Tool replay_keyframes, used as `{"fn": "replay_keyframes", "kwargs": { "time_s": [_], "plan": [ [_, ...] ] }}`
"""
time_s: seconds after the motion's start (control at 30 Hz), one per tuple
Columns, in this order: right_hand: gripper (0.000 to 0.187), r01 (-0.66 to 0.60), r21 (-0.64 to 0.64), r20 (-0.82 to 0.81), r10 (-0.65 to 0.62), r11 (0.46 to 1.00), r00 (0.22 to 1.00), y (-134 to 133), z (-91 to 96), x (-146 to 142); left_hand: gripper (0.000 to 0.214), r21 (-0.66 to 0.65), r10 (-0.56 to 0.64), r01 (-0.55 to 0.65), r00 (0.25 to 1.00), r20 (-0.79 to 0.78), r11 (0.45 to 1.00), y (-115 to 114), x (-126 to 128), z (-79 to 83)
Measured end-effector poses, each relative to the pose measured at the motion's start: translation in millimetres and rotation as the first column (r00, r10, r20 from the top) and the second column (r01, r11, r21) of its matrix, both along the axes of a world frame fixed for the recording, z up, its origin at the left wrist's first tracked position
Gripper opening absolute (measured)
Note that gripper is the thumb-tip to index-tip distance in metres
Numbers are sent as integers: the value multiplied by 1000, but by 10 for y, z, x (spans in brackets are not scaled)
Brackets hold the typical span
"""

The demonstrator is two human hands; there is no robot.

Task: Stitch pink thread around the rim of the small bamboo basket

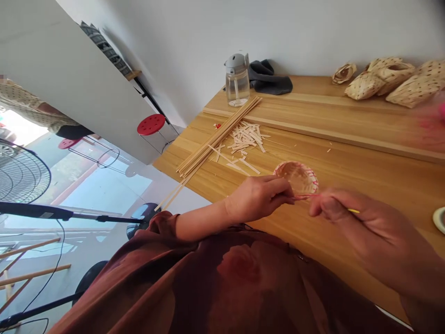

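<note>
A small round woven basket (299, 177) with a red-trimmed rim sits over the wooden table (347, 157). My left hand (259, 197) is closed on its near edge. My right hand (351, 215) is pinched shut on a thin red strand (309, 196) that runs from the basket's rim to my fingers; a yellow tip (353, 211) shows by my fingers.
Long bamboo strips (215, 139) and several short cut pieces (245, 139) lie on the table. A glass jar (237, 81), dark cloth (269, 79) and woven items (389, 79) stand at the back. A red stool (151, 124), a fan (21, 176) and another person (31, 109) are at left.
</note>
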State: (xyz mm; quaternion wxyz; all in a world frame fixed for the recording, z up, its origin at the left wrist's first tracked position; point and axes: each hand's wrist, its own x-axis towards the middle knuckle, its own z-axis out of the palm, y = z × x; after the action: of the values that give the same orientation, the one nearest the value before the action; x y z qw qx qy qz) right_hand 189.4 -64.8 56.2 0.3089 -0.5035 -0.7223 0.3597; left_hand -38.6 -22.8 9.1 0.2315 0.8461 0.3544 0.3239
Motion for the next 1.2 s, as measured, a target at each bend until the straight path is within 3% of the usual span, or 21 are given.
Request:
{"fn": "replay_keyframes", "kwargs": {
  "time_s": [0.07, 0.23, 0.43, 0.57, 0.77, 0.83, 0.87, 0.9, 0.93, 1.0, 1.03, 1.1, 1.2],
  "plan": [
    [39, -26, -33, -73, 23, 999, 997, 54, 20, -34, 18, -120, -84, 85, 996, 14, 989, -50, 6, 37],
    [49, -93, -328, -282, -3, 940, 959, 170, -162, -137, 16, -309, -171, 182, 983, 62, 934, -144, -37, 31],
    [58, -116, -622, -429, -213, 774, 878, 246, -264, -214, 13, -278, -266, 276, 961, 74, 920, -226, -78, -35],
    [60, -66, -664, -423, -302, 744, 854, 284, -298, -300, 19, -256, -296, 303, 953, 63, 918, -254, -94, -31],
    [60, -71, -647, -413, -270, 759, 870, 303, -439, -410, 20, -330, -309, 283, 951, -26, 900, -270, -129, -93],
    [58, -59, -520, -403, -184, 852, 896, 237, -387, -390, 16, -339, -269, 247, 963, -19, 908, -249, -131, -114],
    [53, -50, -387, -360, -101, 921, 928, 186, -334, -367, 14, -338, -235, 216, 972, -17, 916, -231, -130, -121],
    [45, -60, -196, -268, 6, 979, 963, 127, -267, -337, 12, -333, -190, 172, 981, -23, 927, -209, -130, -126],
    [33, -91, 18, -136, 93, 996, 986, 65, -195, -305, 11, -329, -143, 124, 989, -36, 936, -183, -131, -129],
    [14, -201, 358, 95, 179, 912, 979, -52, -59, -252, 9, -331, -44, 24, 998, -53, 943, -128, -136, -128],
    [19, -249, 435, 157, 199, 866, 967, -98, -8, -238, 9, -345, -5, -10, 999, -41, 939, -100, -138, -123],
    [22, -347, 504, 199, 285, 791, 938, -160, 44, -248, 8, -393, 67, -44, 997, 45, 918, -42, -140, -102],
    [22, -431, 528, 224, 369, 732, 902, -183, 0, -323, 5, -509, 162, -22, 959, 233, 860, 54, -119, -47]
  ]
}}
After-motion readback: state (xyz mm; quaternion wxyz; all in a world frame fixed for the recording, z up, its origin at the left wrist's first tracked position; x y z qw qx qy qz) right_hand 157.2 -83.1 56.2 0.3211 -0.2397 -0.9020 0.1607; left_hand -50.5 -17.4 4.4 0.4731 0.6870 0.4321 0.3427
